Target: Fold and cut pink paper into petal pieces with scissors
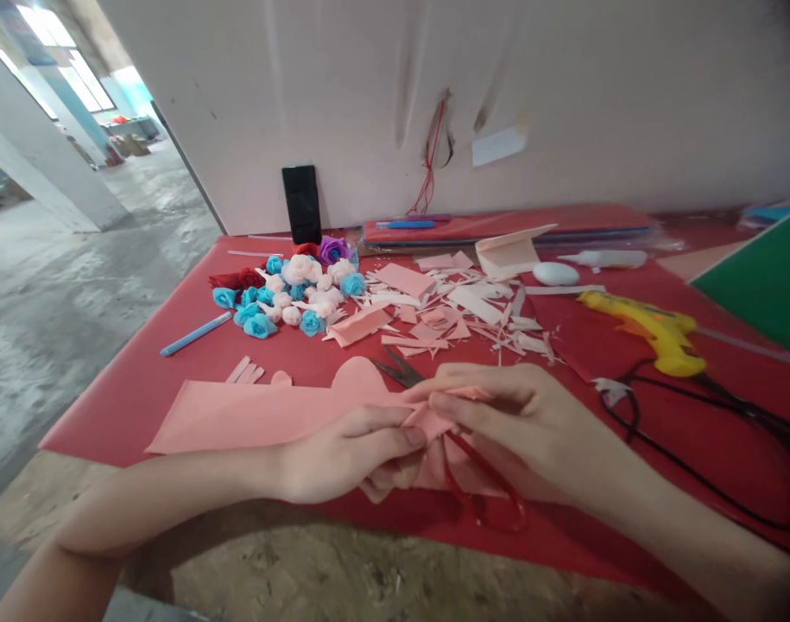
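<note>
Between my two hands is a small pink paper piece [432,421], partly folded and partly covered by fingers. My left hand [359,449] pinches its near left side with thumb and fingers. On the right, my right hand [498,406] grips the upper edge of the same piece. Below them lies a pair of scissors [486,466] with red handles, its blades pointing away to the upper left past my fingers. A larger pink paper sheet [239,415] spreads under my hands, and a round-edged pink cutout [357,377] lies at its far edge.
Blue, white, red and purple paper flowers [300,294] cluster at the back left, before a leaning black phone [302,205]. Paper scraps [472,302] heap mid-table. A yellow glue gun [654,328] with black cable lies right, near a white bottle [605,258]. A blue pen [196,334] lies left.
</note>
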Tool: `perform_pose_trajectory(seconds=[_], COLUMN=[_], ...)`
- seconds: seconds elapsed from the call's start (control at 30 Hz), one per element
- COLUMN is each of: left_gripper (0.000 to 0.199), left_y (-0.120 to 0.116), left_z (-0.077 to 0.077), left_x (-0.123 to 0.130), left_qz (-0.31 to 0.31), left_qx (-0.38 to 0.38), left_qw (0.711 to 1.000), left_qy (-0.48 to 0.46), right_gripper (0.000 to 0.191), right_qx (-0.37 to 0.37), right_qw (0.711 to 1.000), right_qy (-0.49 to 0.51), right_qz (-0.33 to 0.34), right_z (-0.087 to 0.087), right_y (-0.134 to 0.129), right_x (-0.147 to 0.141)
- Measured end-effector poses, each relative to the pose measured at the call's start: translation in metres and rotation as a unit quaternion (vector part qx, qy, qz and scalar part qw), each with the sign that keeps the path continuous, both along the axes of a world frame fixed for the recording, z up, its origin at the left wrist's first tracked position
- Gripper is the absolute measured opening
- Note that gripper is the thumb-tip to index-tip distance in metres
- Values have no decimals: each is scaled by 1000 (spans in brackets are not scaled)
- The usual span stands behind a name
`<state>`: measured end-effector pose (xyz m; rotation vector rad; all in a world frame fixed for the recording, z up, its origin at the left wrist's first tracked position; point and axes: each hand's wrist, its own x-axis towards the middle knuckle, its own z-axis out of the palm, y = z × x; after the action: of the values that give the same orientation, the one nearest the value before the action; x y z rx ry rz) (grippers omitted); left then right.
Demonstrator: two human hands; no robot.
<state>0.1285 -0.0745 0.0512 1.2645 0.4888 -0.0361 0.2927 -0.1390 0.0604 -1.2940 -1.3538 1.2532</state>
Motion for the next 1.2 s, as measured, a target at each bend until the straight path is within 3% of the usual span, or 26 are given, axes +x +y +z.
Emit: perform_pose_trajectory(seconds=[0.2,0.3,0.4,0.53,0.6,0.87,1.2], left_gripper=[30,29,28,27,28,32,34], left_y=[1,0,1,4,6,7,12], left_z=[3,2,3,2,0,-7,-13], left_x=[0,1,2,2,3,2,2], left_qz=[2,-32,-67,-6,-8,-67,-104], left_qx=[-8,2,78,240,281,344,351], left_qw=[1000,999,994,970,959,936,927], left_qy=[26,-6,-45,-27,-22,-42,-78], right_gripper=[11,7,6,9,10,12,10], right_qx=[-16,-27,-34,-44,-53,-70,-47], right_qw=[996,996,998,997,996,994,993], right_qy=[-66,-56,-43,-64,-70,-87,-104], right_qz=[-61,-61,-38,5,9,19,30], right_z=[10,11,9,8,7,8,9], right_y=[6,7,9,11,11,12,14], right_x=[17,19,20,20,19,16,16])
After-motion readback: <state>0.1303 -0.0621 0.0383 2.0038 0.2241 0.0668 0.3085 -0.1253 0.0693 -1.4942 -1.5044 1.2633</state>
